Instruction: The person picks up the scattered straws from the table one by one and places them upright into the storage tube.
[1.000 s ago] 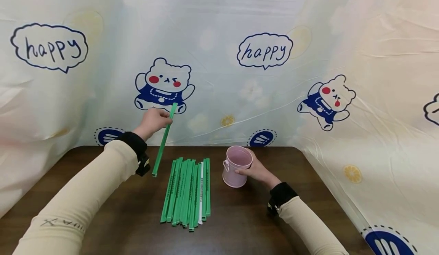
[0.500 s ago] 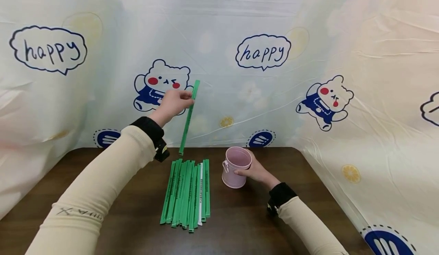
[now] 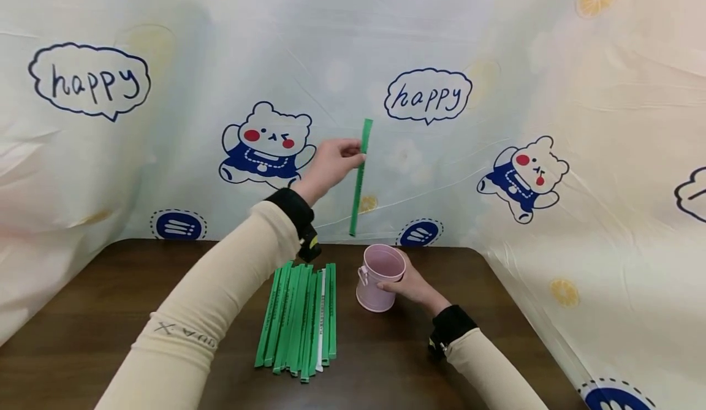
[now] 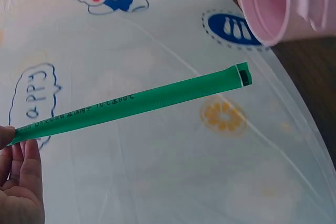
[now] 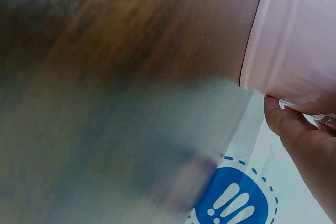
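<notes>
My left hand (image 3: 331,165) is raised above the table and pinches a green paper-wrapped straw (image 3: 358,195) near its upper end. The straw slants nearly upright, its lower end up and slightly left of a small pink bucket (image 3: 375,296). In the left wrist view the wrapped straw (image 4: 136,100) shows printed text, and its far end is apart from the bucket (image 4: 310,3). My right hand (image 3: 412,282) grips the bucket from its right side, with the thumb on the front. No straw is visible in the part of the bucket's inside that shows.
A row of several green wrapped straws (image 3: 295,321) lies on the brown table (image 3: 110,318) left of the bucket, with one white wrapped straw (image 3: 321,330) among them. A printed plastic sheet (image 3: 353,42) hangs behind and along the sides.
My left hand has lifted the wrapped straw and carried it rightward, from left of the row to above the bucket. The right hand and bucket stay in place.
</notes>
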The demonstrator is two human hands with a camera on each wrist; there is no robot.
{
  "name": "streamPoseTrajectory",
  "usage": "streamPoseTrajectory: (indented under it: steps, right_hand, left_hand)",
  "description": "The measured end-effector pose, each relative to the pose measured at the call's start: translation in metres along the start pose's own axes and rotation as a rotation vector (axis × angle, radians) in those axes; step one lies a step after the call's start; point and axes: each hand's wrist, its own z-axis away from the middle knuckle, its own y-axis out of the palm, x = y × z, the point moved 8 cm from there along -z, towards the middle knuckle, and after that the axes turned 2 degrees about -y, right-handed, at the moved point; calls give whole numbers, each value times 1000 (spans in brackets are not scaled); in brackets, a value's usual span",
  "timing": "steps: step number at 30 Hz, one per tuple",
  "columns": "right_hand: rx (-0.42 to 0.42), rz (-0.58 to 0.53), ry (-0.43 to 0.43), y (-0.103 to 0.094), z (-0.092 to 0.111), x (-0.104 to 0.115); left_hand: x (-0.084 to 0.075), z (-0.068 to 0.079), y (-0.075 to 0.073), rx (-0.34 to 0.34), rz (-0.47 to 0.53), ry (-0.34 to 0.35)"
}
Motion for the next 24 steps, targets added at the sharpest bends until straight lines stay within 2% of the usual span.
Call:
streamPoseTrajectory:
  steps: [5, 11, 19, 24]
  right_hand:
    - [6, -30, -4, 5, 5, -4]
    - [25, -35, 11, 6, 8, -5]
    - [17, -57, 60, 3, 6, -7]
    - [17, -58, 55, 3, 1, -4]
  left_hand:
    - [0, 1, 33, 51, 63, 24]
    - [6, 6, 65, 94, 85, 21]
    - [17, 14, 90, 186, 55, 38]
    - [33, 21, 99, 221, 47, 41]
